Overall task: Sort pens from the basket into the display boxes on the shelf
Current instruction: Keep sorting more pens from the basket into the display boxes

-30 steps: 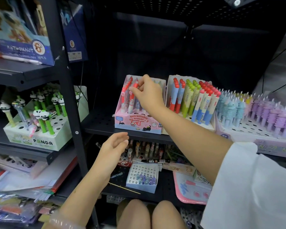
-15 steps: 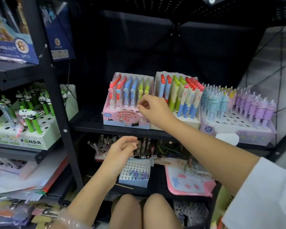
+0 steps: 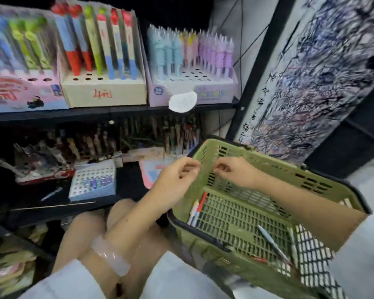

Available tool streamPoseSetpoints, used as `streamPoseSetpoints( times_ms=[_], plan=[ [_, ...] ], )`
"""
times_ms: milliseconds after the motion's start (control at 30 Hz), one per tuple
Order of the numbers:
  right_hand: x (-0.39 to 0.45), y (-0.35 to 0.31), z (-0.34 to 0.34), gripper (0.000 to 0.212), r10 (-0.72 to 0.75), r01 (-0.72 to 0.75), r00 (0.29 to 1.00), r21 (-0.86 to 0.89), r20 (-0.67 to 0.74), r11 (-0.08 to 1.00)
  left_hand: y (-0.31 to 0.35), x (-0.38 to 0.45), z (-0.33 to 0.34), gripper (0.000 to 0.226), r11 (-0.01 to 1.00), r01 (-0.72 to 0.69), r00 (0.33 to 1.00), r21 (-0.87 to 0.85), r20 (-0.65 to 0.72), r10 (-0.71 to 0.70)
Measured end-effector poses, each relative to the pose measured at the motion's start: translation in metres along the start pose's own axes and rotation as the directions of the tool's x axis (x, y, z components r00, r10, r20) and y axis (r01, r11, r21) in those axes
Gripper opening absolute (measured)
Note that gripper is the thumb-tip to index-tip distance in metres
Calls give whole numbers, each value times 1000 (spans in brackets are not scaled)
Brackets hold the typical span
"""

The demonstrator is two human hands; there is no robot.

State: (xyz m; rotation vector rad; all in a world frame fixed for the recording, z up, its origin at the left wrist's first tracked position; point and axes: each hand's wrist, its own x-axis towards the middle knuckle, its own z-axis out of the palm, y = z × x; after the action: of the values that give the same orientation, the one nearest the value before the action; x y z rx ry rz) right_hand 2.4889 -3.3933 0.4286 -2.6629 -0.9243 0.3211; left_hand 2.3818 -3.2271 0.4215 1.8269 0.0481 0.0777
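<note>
Both hands meet above the far rim of a green plastic basket (image 3: 257, 214): the left hand (image 3: 177, 175) and right hand (image 3: 231, 171) have fingers loosely curled, fingertips nearly touching; whether either grip holds anything cannot be told. Loose pens (image 3: 197, 209) lie along the basket's left wall, another pen (image 3: 272, 242) on its floor. On the shelf (image 3: 117, 112) above stand the cream display box (image 3: 104, 91) and the pastel display box (image 3: 194, 83).

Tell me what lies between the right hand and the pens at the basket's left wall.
Head view: only bare green mesh of the basket separates the right hand from the pens.
</note>
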Motion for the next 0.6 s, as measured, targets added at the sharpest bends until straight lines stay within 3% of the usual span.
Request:
streamPoseSetpoints(
  times_ms=[67, 167, 267, 467, 600],
  plan=[
    [-17, 36, 23, 23, 87, -78, 980, -58, 180, 995, -8, 1, 19, 19, 996, -27, 998, 90, 55, 22],
    [-41, 75, 58, 19, 155, -109, 884, -129, 441, 986, -17, 3, 34, 17, 975, -65, 991, 214, 128, 38],
    [-60, 96, 90, 27, 130, -76, 823, -119, 553, 990, -23, 7, 38, 16, 959, -57, 986, 277, 169, 10],
    [-69, 87, 157, 37, -90, 130, 881, -54, 464, 990, -27, 7, 40, 17, 954, -69, 986, 292, 166, 20],
    [-56, 73, 181, 24, -79, 139, 896, -108, 437, 984, -26, 7, 42, 18, 956, -57, 989, 288, 144, 16]
  ],
)
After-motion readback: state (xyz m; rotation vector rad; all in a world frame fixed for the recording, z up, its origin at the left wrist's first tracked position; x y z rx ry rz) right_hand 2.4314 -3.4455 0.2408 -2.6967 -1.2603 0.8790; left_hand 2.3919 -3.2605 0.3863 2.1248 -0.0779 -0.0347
